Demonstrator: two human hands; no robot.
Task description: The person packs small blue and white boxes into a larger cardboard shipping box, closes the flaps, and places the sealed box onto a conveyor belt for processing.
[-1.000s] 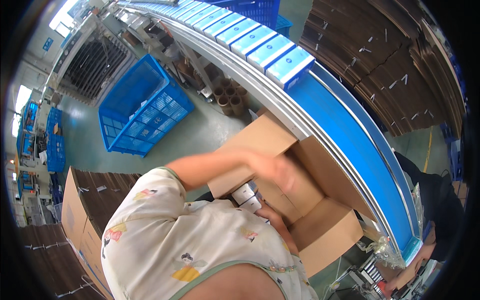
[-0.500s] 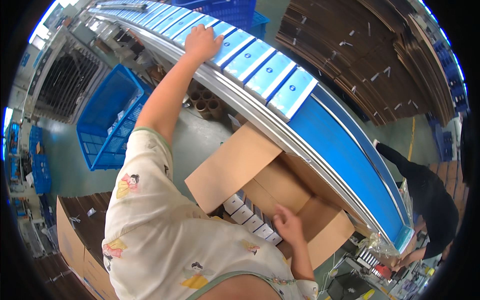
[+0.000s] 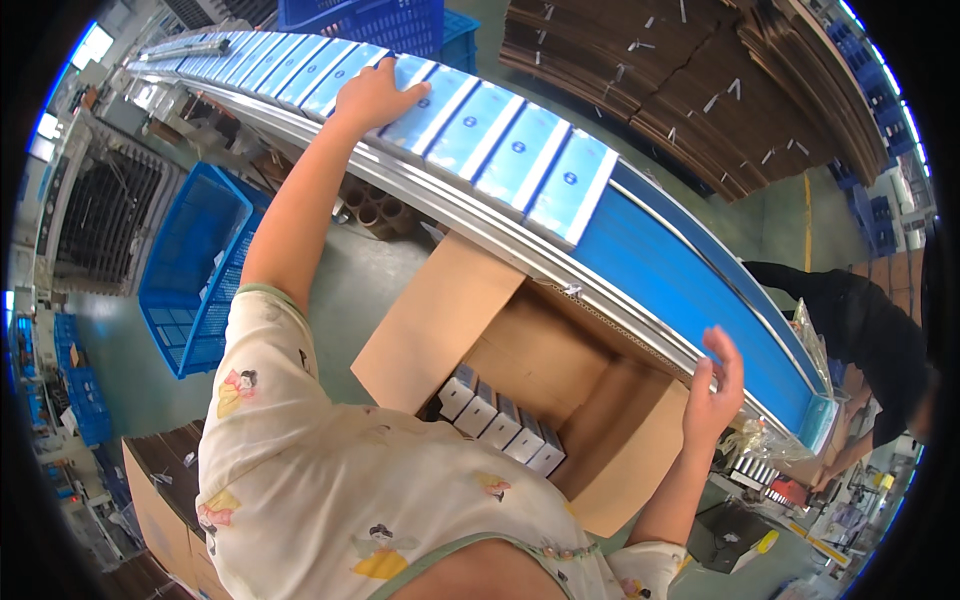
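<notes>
My left hand [image 3: 378, 98] rests on a row of blue-and-white boxes [image 3: 470, 125] that lie side by side on the conveyor. Its thumb is spread to the right along a box top, and the other fingertips reach toward the row's far side. My right hand [image 3: 712, 395] is raised beside the conveyor's near rail, above the carton's right flap, fingers apart and loosely bent, holding nothing. Below the rail stands an open cardboard carton [image 3: 420, 330]. Several small white-ended boxes [image 3: 500, 428] stand in a row inside it, on the side nearest me.
The blue conveyor belt [image 3: 690, 290] runs on to the right, where a person in black [image 3: 850, 340] bends at its end. Stacks of flattened cardboard [image 3: 680, 90] lie beyond it. A blue crate [image 3: 190, 270] stands on the floor at left, near cardboard tubes [image 3: 375, 212].
My right hand has come up out of the carton and moved right, to the conveyor's rail. My left hand stays on the box row. The view has shifted slightly.
</notes>
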